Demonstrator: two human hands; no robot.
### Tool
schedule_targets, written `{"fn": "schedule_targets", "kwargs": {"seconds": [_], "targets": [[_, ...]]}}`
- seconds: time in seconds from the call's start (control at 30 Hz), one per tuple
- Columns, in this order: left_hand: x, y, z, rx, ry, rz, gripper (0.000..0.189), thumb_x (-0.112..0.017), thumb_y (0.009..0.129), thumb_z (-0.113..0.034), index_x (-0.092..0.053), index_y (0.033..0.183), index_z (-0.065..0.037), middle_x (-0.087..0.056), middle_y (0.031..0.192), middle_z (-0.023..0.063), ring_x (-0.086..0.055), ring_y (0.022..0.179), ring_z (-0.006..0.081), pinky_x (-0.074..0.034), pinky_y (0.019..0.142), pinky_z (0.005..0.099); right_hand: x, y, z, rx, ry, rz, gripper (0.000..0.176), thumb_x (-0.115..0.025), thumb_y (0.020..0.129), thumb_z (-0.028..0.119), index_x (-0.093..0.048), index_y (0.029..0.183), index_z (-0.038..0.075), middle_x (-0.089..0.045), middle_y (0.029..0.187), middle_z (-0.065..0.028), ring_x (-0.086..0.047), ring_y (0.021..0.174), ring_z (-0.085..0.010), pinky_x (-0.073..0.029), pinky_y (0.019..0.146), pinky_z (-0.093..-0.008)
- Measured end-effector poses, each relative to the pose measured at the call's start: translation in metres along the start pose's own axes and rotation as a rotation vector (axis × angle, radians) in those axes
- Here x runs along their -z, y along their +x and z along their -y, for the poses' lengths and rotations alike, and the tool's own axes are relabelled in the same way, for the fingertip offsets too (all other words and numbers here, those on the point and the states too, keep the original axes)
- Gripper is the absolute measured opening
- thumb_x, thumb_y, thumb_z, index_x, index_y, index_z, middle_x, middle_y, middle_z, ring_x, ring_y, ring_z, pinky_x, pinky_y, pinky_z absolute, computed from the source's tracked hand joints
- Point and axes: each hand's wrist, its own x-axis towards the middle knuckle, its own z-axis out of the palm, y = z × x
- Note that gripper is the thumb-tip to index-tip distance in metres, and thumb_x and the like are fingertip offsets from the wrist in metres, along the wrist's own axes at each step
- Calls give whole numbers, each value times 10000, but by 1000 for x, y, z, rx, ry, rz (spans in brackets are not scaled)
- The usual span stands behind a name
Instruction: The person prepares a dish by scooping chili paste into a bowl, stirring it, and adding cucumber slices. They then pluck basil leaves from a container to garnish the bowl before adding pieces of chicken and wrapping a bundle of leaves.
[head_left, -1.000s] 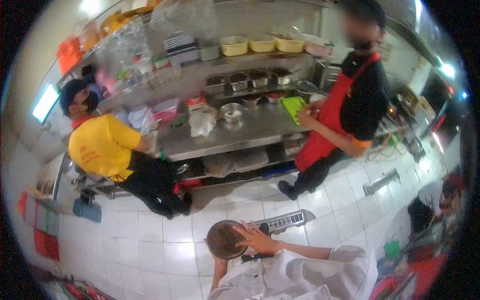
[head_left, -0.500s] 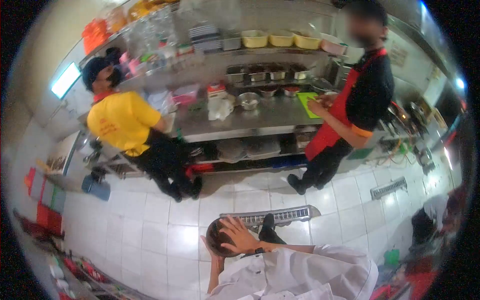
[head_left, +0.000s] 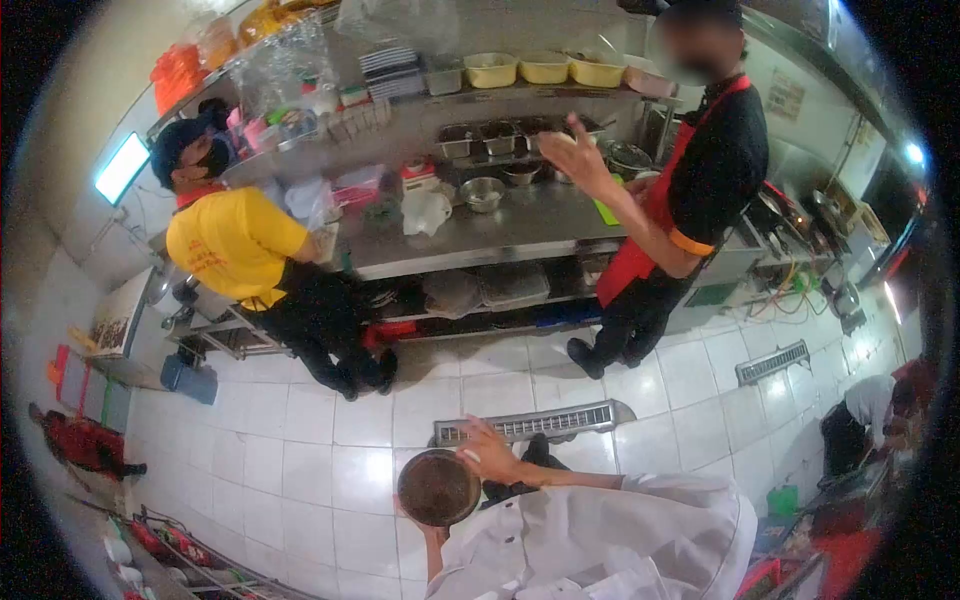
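Observation:
A round bowl [head_left: 440, 487] with dark brown contents is held low in front of my white shirt. My left hand [head_left: 432, 536] grips it from the near left side, mostly hidden beneath it. At the bowl's upper right edge is my right hand [head_left: 490, 452], its fingers stretched out and the thumb side close to the rim.
A person in yellow [head_left: 235, 240] stands at the steel counter [head_left: 470, 235] on the left. Another, in a red apron [head_left: 650, 255], raises a hand at the right. Metal bowls and containers line the counter. A drain grate [head_left: 535, 422] crosses the tiled floor.
My right hand has moved off the top of the bowl to its right edge, uncovering the contents. The person in the red apron has lifted a hand from the green board.

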Motion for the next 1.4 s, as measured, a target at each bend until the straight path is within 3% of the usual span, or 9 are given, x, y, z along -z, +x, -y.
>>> {"fn": "schedule_targets", "kwargs": {"seconds": [0.13, 0.23, 0.33, 0.37, 0.57, 0.67, 1.03, 1.1, 1.4], "targets": [[-5, 4, 12, -11, 31, -26, 731, -283, 952, -668, -492, 1376, -110, -511, 1395, 115, -488, 1252, 311, -395, 1069, 475, 46, 5, -62, -133, -194, -65, 209, -657, 878, 217, -681, 1029, 75, -622, 1201, -103, -524, 1230, -275, -363, 1077, -430], [-29, 15, 33, -12, 40, -30, 727, -285, 954, -664, -493, 1375, -109, -511, 1395, 115, -487, 1252, 309, -393, 1070, 474, 322, 211, -54, 257, -297, -751, 170, -631, 888, 137, -694, 1037, 84, -670, 1085, -37, -578, 1147, -170, -258, 1156, -455], [-56, 29, 59, 12, 55, -11, 722, -287, 956, -661, -494, 1374, -109, -511, 1395, 114, -486, 1253, 308, -391, 1071, 474, 479, 342, -73, 486, -500, -780, 183, -605, 899, 57, -707, 1046, 93, -718, 969, 29, -632, 1064, -65, -153, 1234, -479], [-65, 35, 68, 21, 59, -2, 721, -288, 957, -660, -494, 1374, -109, -511, 1395, 114, -486, 1253, 308, -390, 1072, 474, 483, 347, -75, 485, -812, -839, 189, -675, 809, 27, -742, 937, 149, -716, 897, 82, -618, 1099, -58, 25, 1243, -472], [-116, 60, 119, 24, 52, 37, 712, -291, 960, -653, -495, 1372, -108, -511, 1395, 113, -485, 1254, 305, -387, 1074, 473, 477, 356, -102, 586, -559, -735, 146, -677, 830, 57, -740, 959, 82, -709, 1031, 8, -581, 1170, -111, -66, 1249, -472], [-127, 63, 132, -8, 38, 14, 708, -293, 962, -649, -495, 1370, -108, -511, 1395, 113, -484, 1254, 303, -385, 1076, 472, 464, 353, -107, 470, 357, -578, 333, -606, 897, 14, -634, 1225, 57, -625, 1252, -61, -534, 1231, -141, -135, 1231, -388], [-145, 86, 162, -116, -5, -64, 691, -300, 968, -636, -498, 1367, -107, -510, 1394, 111, -482, 1256, 298, -379, 1080, 471, 387, 328, -239, 30, 1588, -113, 507, -502, 949, -41, -427, 1441, 54, -540, 1369, -84, -508, 1256, -152, -255, 1169, -327], [-152, 95, 167, -131, -5, -67, 688, -302, 969, -634, -498, 1366, -106, -510, 1394, 111, -481, 1256, 297, -377, 1081, 470, 384, 296, -290, -9, 105, -86, 601, -439, 975, -24, -237, 1531, 78, -550, 1349, -80, -548, 1185, -150, -365, 1067, -311], [-160, 137, 153, -181, -20, -88, 675, -307, 974, -623, -500, 1363, -105, -509, 1393, 109, -479, 1257, 293, -372, 1085, 469, 304, 129, -345, -435, 367, 47, 524, -469, 973, 73, -332, 1479, 84, -577, 1306, -86, -558, 1156, -151, -378, 1050, -309]]}}
